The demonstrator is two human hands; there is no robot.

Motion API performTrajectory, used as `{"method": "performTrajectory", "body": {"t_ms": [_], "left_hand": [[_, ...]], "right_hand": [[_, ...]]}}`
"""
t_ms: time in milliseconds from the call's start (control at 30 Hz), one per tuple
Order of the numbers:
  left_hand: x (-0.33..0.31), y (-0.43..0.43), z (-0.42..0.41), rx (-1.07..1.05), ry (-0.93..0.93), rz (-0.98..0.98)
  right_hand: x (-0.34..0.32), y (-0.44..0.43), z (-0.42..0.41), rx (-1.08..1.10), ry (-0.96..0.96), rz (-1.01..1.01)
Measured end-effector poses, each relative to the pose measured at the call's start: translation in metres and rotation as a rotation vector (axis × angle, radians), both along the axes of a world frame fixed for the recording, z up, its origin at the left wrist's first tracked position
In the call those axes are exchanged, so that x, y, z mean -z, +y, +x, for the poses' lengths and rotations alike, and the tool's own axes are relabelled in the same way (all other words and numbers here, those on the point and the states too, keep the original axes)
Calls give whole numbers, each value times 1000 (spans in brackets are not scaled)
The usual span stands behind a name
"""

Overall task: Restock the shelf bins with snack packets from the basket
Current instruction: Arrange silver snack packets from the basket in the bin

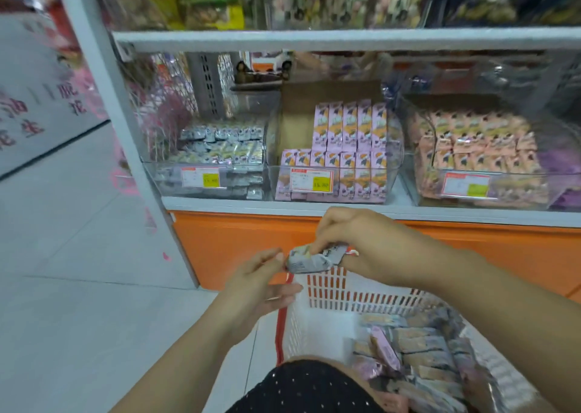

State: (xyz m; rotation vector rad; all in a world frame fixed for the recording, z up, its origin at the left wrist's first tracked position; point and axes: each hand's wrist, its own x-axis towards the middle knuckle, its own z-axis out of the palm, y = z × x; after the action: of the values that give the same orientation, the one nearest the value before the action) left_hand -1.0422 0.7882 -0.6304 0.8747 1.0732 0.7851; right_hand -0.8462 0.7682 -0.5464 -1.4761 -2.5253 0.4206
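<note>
A white basket (327, 324) with a red rim stands low in front of the shelf, with several snack packets (418, 359) piled in its right half. Above its far rim my right hand (367, 242) grips a few grey-white packets (314, 260). My left hand (261, 282) touches the left end of that bunch with thumb and fingertips, fingers fairly straight. On the shelf stand three clear bins: a left bin (207, 189) with grey-white packets, a middle bin (333, 189) with pink packets standing in rows, and a right bin (465, 195) with peach packets.
The shelf's orange base panel (239, 242) runs behind the basket. A white upright post (125, 123) bounds the shelf at the left, with pale floor tiles (72, 286) beyond it. An upper shelf (314, 39) carries more clear bins. My knee in dark dotted cloth (308, 387) is at the bottom.
</note>
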Motion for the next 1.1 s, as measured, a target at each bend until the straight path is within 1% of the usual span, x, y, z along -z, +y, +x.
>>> {"method": "performTrajectory", "body": {"t_ms": [67,200,333,400,533,667,800,833,900,967,1033,1100], "left_hand": [[-12,-4,-4,-73,-97,-14],[-25,-4,-12,-147,-203,8],[-33,-3,-13,-223,-447,-21],[-39,-4,-10,-241,-510,-24],[-47,-15,-10,-239,-448,3],[-56,-17,-22,-205,-383,21],[-71,-4,-33,-217,-376,106],[-72,1,-35,-238,-352,149],[-75,14,-38,-310,-243,240],[-79,33,-44,-404,-98,327],[-82,59,-54,-470,119,435],[-84,87,-63,-504,412,550]], "right_hand": [[-6,-5,-10,-7,25,16],[-9,-8,-31,-33,126,72],[-3,-12,-48,-25,253,121],[1,-12,-57,-22,308,151],[7,-4,-65,8,403,194],[10,7,-75,-8,436,252],[10,27,-87,35,568,236],[9,32,-90,45,586,230],[7,41,-92,57,584,235],[8,52,-88,106,509,222],[14,66,-78,215,355,225],[21,82,-67,320,172,219]]}}
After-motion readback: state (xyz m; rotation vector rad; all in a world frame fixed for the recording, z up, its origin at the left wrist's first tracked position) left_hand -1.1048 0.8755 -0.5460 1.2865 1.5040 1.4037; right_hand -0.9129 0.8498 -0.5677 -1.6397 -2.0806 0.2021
